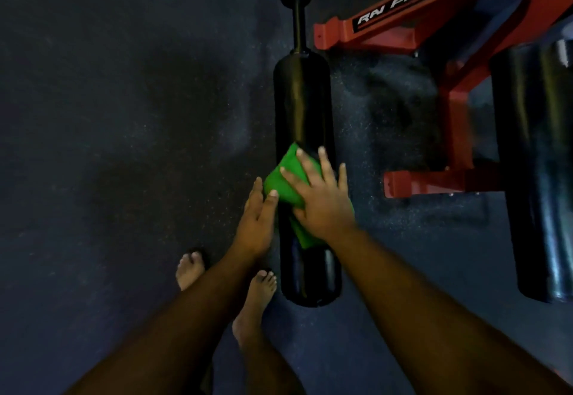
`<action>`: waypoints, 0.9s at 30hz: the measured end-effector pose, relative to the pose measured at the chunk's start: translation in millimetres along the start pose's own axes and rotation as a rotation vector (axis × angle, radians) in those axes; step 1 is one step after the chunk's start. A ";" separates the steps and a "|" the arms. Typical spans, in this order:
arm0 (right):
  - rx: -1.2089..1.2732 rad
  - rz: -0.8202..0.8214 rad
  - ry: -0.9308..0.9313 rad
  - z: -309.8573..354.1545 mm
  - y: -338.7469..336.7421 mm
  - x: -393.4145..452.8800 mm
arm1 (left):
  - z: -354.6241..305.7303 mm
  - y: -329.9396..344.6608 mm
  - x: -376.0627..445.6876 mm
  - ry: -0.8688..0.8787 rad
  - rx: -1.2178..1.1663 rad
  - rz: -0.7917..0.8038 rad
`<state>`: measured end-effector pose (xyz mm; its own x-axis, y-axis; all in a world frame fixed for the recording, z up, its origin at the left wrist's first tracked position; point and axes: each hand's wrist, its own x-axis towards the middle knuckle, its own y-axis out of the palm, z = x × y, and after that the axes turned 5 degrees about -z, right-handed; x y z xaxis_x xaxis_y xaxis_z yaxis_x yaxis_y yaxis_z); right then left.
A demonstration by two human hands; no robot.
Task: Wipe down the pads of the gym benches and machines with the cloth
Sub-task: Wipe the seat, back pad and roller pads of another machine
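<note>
Beside red frame [400, 27] marked "RN FITNESS", perhaps: green cloth [283, 179] on roller pad [302, 106].

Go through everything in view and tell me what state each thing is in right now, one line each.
green cloth: bunched, pressed on the near roller pad
near roller pad: partly covered by the cloth
right hand: flat, fingers spread on the cloth
left hand: fingers straight, against the pad's side
far roller pad: untouched
</note>
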<state>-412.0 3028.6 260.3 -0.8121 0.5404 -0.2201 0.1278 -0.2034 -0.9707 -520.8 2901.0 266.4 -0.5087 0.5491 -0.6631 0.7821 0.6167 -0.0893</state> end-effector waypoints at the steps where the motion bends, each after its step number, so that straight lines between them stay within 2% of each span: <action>1: 0.018 -0.002 0.034 -2.6 -7.1 22.3 | -2.1 0.4 4.2 0.014 0.001 0.000; 4: 0.096 -0.047 0.171 -2.6 -7.1 33.1 | -8.7 2.4 17.9 0.020 -0.001 0.004; 9: 0.464 -0.136 0.478 27.2 22.2 -87.2 | -29.5 -0.5 27.3 -0.001 -0.005 0.092; 11: 0.671 -0.153 0.605 23.2 28.4 -95.4 | -38.1 -3.2 31.7 0.017 0.020 0.138; 15: 0.972 -0.332 0.851 -20.6 23.4 10.5 | -53.8 0.2 53.0 0.104 0.117 0.160; 17: 0.978 -0.356 0.824 -41.1 5.6 76.2 | -60.9 4.3 65.9 0.163 0.157 0.149; 20: 1.053 -0.286 0.801 -47.6 -7.6 100.6 | -68.7 8.0 81.9 0.186 0.195 0.154; 23: 1.174 -0.172 1.024 -32.7 2.2 27.4 | -73.6 8.1 83.3 0.169 0.235 0.212; 25: 1.163 -0.072 1.187 -15.5 4.3 -25.3 | -77.2 6.0 83.5 0.150 0.249 0.280; 27: 1.124 -0.103 1.202 -11.5 11.7 -33.7 | -77.7 3.7 87.1 0.130 0.242 0.302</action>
<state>-376.5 3017.4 255.3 0.1568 0.7633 -0.6267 -0.7815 -0.2921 -0.5513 -590.1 2995.0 266.0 -0.2727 0.7615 -0.5880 0.9575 0.2748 -0.0881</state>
